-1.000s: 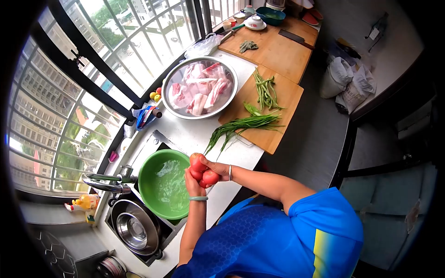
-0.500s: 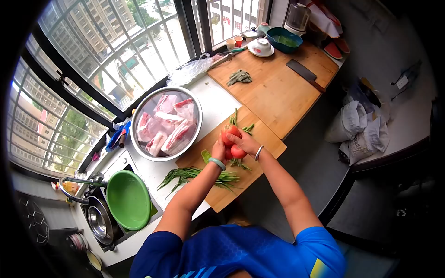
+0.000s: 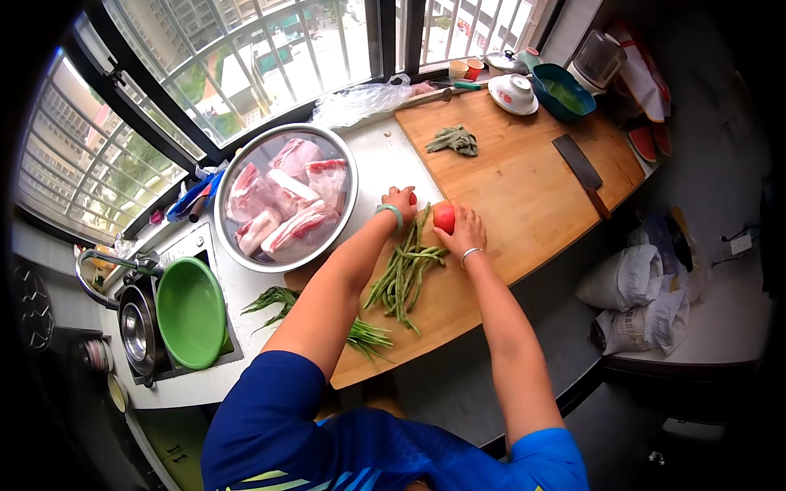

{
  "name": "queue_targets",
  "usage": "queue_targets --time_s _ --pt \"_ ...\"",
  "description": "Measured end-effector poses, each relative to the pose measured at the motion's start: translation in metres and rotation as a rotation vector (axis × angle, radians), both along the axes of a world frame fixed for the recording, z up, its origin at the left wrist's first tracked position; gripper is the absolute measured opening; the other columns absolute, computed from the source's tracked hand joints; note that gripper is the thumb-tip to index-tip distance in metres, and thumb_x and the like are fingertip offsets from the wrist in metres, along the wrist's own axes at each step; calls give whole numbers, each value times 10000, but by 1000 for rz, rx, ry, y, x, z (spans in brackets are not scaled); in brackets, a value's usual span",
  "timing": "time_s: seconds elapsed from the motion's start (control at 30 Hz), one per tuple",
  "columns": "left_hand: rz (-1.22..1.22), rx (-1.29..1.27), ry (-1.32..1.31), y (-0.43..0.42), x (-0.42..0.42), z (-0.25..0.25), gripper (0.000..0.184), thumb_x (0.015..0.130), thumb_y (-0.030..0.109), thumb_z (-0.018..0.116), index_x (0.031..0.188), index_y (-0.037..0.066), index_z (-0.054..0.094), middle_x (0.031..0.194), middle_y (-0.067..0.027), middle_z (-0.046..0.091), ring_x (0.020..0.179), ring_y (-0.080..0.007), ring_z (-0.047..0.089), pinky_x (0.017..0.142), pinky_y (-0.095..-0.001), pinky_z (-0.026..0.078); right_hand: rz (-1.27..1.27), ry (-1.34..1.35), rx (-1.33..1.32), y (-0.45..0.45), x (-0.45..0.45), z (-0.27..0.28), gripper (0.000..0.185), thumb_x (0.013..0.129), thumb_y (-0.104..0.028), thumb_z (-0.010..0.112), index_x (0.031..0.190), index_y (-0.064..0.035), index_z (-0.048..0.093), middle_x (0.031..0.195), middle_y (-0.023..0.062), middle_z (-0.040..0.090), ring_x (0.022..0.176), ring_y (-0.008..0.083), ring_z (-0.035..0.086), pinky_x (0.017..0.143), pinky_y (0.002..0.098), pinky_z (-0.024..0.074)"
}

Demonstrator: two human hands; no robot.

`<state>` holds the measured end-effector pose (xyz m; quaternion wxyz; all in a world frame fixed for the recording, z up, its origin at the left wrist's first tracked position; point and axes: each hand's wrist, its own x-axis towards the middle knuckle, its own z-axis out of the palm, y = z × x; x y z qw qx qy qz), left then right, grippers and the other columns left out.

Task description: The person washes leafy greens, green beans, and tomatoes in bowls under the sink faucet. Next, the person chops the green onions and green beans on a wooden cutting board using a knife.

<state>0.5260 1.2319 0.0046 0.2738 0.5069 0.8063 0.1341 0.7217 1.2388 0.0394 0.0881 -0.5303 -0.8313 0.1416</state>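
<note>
Cupping red tomatoes [image 3: 444, 218] in 2 half-closed grips, left hand [image 3: 399, 199], right hand [image 3: 467, 231], wooden boards [image 3: 516, 180], barred windows [image 3: 246, 65]

Short-sleeved shirt [image 3: 393, 450], mostly blue: left sleeve [image 3: 266, 401] dark navy, right sleeve [image 3: 547, 460] brighter blue. Slanted stripes [image 3: 315, 483] low on the left side, lime-yellow and light blue. Left wrist [image 3: 385, 221]: smooth round bangle [image 3: 393, 214], pale green. Right wrist [image 3: 476, 259]: thin silver-coloured bracelet [image 3: 470, 251]
</note>
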Motion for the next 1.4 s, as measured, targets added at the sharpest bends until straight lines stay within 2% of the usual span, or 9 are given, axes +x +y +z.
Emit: queue_targets --time_s 0.17,0.4,0.53,0.8,0.93,1.07,1.17,1.27,1.4 --pt "37 -72 -42 -14 4 25 672 755 279 581 1350 241 272 1370 -143 276 1251 -365 281 991 -547 253 51 79 -148 16 -2 16 738 687 -461 664 1288 -142 377 1226 146 444 1070 332 478 878 416 420" --pt "-198 519 -264 -111 9 48 487 784 206 553 1227 56 420 1289 -229 357 1205 -371 342 1009 -400 292 63 40 16 15 -2 -3 765 696 -428 671 1311 -132 326 1200 152 477 1071 338 476 874 422 419" --pt "-166 413 -462 -244 -25 99 360 821 159 522 1159 39 491 1258 -191 408 1161 -332 406 982 -376 334 62 69 -12 20 -4 -1 715 736 -464 617 1297 -113 346 1218 166 467 1087 346 465 894 430 402" --pt "997 521 -447 -493 -146 86 320 852 147 505 1146 21 500 1080 -62 530 936 -151 525 765 -272 442 232 164 55 44 -38 51 485 827 -303 558 1183 13 467 1171 210 493 1047 328 510 870 389 420" --pt "1388 789 -136 -583 -219 104 426 896 303 475 1238 58 411 1071 -31 488 952 -122 487 784 -299 423 316 568 -142 -46 -104 104 354 852 -188 539 1139 17 502 1070 156 552 946 244 558 813 328 447" --pt "1257 1095 58 -610 -293 176 491 917 410 414 1276 77 377 1147 -44 480 1017 -138 473 868 -305 374 503 731 -346 -157 -170 105 269 852 -109 538 1093 10 529 969 65 568 831 133 549 733 253 452" --pt "1190 1238 -106 -607 -329 192 476 935 405 364 1286 83 374 1199 -58 465 1094 -161 450 920 -312 343 573 716 -452 -255 -219 77 239 835 -103 555 1056 -14 559 925 72 565 783 128 545 685 248 455" --pt "1164 1244 -309 -597 -332 175 498 943 422 294 1297 75 336 1211 -95 443 1118 -196 428 942 -337 323 769 313 -462 -336 -246 64 406 812 -236 569 1161 -43 496 1257 200 432 1166 351 404 973 365 341" --pt "1221 996 -601 -599 -294 91 452 940 354 340 1285 63 315 1259 -125 386 1122 -235 418 931 -361 337 665 482 -557 -382 -248 61 383 839 -249 532 1151 -28 502 1241 175 457 1156 312 430 974 355 344"
